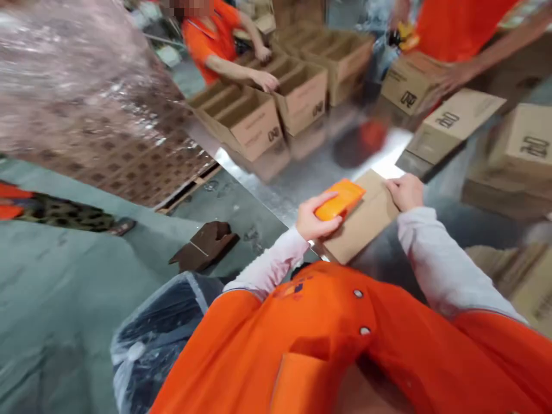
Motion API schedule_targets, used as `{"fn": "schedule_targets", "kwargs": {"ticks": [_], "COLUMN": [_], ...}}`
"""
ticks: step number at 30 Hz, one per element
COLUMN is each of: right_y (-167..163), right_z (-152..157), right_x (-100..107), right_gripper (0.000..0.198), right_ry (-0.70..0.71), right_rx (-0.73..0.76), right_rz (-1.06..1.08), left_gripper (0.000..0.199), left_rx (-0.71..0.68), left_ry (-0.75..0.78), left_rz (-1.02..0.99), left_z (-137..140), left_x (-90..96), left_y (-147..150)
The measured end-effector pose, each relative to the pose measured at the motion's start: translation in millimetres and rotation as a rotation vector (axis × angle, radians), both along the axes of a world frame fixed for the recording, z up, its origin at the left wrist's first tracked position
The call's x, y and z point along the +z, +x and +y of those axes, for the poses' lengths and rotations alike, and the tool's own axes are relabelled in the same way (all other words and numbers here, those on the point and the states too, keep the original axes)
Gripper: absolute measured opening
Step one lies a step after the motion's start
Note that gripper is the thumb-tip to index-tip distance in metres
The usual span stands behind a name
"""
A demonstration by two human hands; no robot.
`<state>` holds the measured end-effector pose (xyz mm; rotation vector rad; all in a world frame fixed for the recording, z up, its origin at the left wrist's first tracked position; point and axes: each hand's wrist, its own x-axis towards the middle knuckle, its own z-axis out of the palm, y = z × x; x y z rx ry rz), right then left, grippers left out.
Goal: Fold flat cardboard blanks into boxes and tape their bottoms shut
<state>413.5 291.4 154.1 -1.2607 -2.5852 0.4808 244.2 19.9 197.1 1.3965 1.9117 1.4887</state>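
My left hand (317,218) is wrapped around a smooth, bright orange block-shaped object (340,199), whose kind I cannot make out. It is held over the near left part of a plain brown cardboard box (364,221) in front of my body. My right hand (405,191) has its fingers curled on the far right edge of that box. The box sits at the edge of a shiny metal table (297,192), and its top shows no print.
Open divided cartons (254,129) stand across the table near a co-worker's hands (265,80). Another person's arm (470,72) reaches over closed printed boxes (452,123) at right. Film-wrapped stacked goods (99,98), flattened cardboard (204,246) and a plastic-lined bin (161,328) are at left.
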Motion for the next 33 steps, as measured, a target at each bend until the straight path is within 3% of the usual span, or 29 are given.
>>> {"fn": "schedule_targets", "kwargs": {"ticks": [5,11,14,16,18,20,21,23,25,28,31,33], "right_y": [-9.2,-6.6,-7.6,-6.3,-4.9,-5.4,-6.5,-10.0,-14.5,-19.9,-19.4,-14.8], "right_z": [-2.6,-1.9,-12.8,-29.8,-49.5,-65.6,-71.1,-77.3,-79.0,-75.7,-55.7,-26.3], "right_x": [7.5,1.2,9.7,21.1,32.6,41.3,44.4,47.8,47.7,43.6,43.5,49.7], "right_gripper": [0.039,0.034,0.034,0.049,0.076,0.079,0.074,0.062,0.059,0.058,0.053,0.044], "right_ry": [-0.056,-0.07,-0.014,-0.232,-0.74,-1.227,-1.372,-1.483,-1.424,-1.228,-1.038,-0.833], "right_rx": [-0.044,-0.064,-0.111,-0.142,-0.134,-0.095,-0.077,-0.06,-0.029,0.028,0.008,-0.013], "right_rz": [0.009,0.094,0.271,0.374,0.409,0.458,0.505,0.574,0.515,0.356,0.272,0.218], "left_gripper": [0.068,0.065,0.067,0.066,0.065,0.063,0.062,0.06,0.059,0.058,0.063,0.067], "left_rx": [0.011,-0.018,-0.04,-0.038,-0.032,-0.029,-0.031,-0.036,-0.036,-0.036,-0.068,-0.096], "left_ry": [0.169,-0.026,-0.056,-0.019,0.033,0.097,0.125,0.161,0.168,0.122,-0.052,-0.213], "left_rz": [0.069,0.191,0.199,0.222,0.246,0.261,0.265,0.275,0.297,0.324,0.322,0.331], "left_z": [9.7,13.1,10.4,5.8,1.7,-0.5,-1.1,-1.5,-1.9,-1.4,3.9,11.4], "left_x": [-11.6,-16.2,-16.8,-17.4,-19.1,-21.4,-22.5,-24.2,-24.6,-19.5,-2.8,13.7], "left_y": [10.9,30.2,28.6,26.2,24.2,22.6,22.1,21.2,20.3,18.4,17.3,18.3]}}
